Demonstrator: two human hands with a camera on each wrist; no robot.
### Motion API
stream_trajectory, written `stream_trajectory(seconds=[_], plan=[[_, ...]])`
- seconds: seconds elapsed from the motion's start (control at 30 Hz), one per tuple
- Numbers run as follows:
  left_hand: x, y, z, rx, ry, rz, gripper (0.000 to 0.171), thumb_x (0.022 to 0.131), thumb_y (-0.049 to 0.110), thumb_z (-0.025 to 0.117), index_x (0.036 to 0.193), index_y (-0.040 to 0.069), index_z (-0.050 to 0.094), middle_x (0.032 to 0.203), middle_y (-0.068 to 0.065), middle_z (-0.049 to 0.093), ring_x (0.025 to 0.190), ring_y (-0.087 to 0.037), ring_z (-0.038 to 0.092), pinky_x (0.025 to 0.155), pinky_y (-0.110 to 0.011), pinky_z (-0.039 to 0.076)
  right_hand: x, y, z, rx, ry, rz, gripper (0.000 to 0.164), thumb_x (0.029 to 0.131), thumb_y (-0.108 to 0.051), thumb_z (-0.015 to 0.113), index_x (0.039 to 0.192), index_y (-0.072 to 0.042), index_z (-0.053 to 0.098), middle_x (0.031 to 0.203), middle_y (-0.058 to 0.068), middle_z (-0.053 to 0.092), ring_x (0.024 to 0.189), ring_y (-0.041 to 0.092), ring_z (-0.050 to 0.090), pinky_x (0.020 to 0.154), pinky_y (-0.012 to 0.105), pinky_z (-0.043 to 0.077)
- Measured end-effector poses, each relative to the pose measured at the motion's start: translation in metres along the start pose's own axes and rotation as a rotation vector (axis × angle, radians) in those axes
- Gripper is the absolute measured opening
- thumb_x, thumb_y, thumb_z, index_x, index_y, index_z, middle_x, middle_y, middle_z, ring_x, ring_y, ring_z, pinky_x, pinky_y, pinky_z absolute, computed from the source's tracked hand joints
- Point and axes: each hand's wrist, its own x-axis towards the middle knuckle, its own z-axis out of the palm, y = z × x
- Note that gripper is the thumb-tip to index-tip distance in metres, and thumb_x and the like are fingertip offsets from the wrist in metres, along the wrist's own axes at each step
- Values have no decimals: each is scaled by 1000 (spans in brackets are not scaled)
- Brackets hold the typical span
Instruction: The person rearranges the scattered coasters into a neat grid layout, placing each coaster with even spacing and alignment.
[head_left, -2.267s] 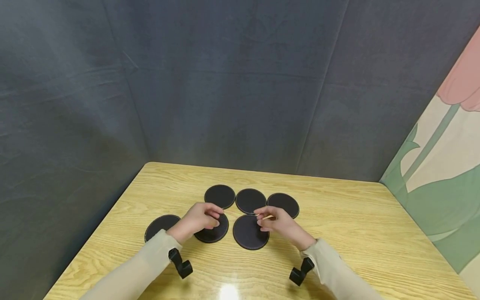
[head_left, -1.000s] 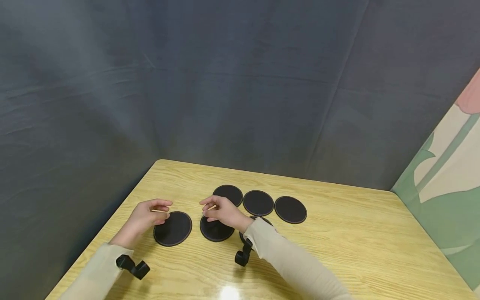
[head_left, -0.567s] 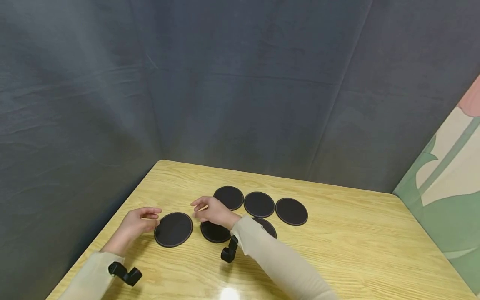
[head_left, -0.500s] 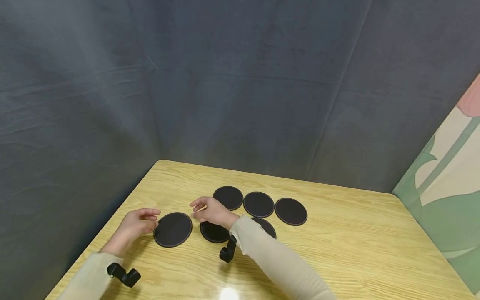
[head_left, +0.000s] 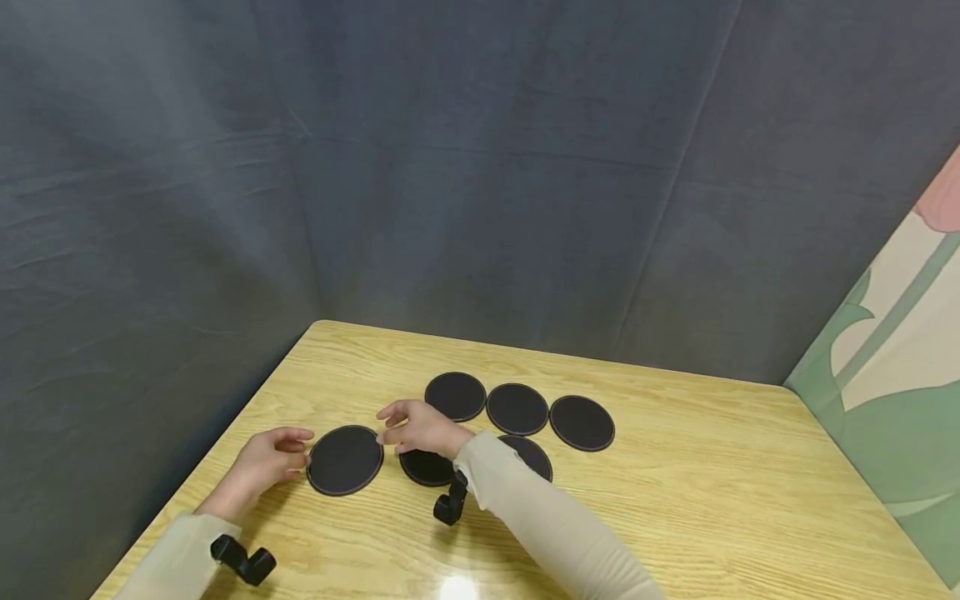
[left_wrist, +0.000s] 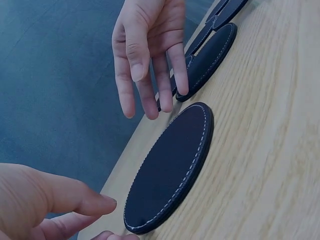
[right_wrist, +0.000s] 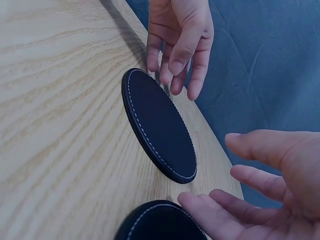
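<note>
A round black coaster (head_left: 345, 460) with pale stitching around its rim lies flat at the left of the group. My left hand (head_left: 258, 468) is just beside its left edge, thumb and fingers apart and loosely bent. On its other side is my right hand (head_left: 422, 429), fingers spread and slightly bent, partly over a second black coaster (head_left: 426, 470). Both wrist views show the left coaster (left_wrist: 170, 167) between the two hands, with neither holding anything. Whether fingertips touch its rim, I cannot tell. My right sleeve (head_left: 510, 492) partly covers a third coaster (head_left: 531, 454).
Three more black coasters (head_left: 517, 408) form a touching row farther back on the wooden table (head_left: 712, 483). A dark curtain (head_left: 480, 183) hangs behind and to the left. At the right is a flower-patterned panel (head_left: 892, 358).
Both hands have moved left from above the middle coasters to either side of the leftmost one. Over the last half second they have lowered slightly. The coasters keep their arrangement.
</note>
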Motion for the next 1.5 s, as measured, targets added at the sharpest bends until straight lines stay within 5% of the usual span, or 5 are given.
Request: stream_trajectory(seconds=[1.1,1.5], plan=[[-4,1,9,-13,-6,-11,45,87,-6,60,129,-14,49,123,-35,48,104,-37,59,77,-40,59,2,1,13,132,-53,62,40,90,-7,67,128,-1,56,111,11,56,93,22,65,79,37,59],[0,0,11,-7,0,-27,50,81,-9,65,129,-11,51,122,-34,53,93,-26,64,71,-37,59,3,1,16,200,-25,65,38,90,-1,65,126,2,57,109,11,56,89,24,67,76,39,60]])
